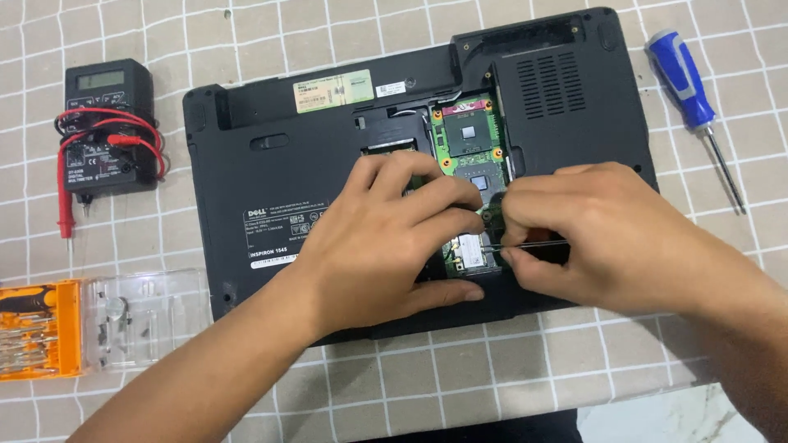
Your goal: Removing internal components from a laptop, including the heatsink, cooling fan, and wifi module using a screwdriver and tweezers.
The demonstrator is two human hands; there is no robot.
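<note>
The left hand [386, 238] rests with loosely curled fingers, gripping nothing, on the open laptop [271, 164]. The right hand [607, 238] pinches a thin tool [533, 244] closed. Beside both fingertips lies the small card [469, 250]; a slip could scratch it.

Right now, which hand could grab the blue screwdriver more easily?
The right hand. The blue screwdriver lies on its side of the laptop, while the left hand would have to reach across.
</note>
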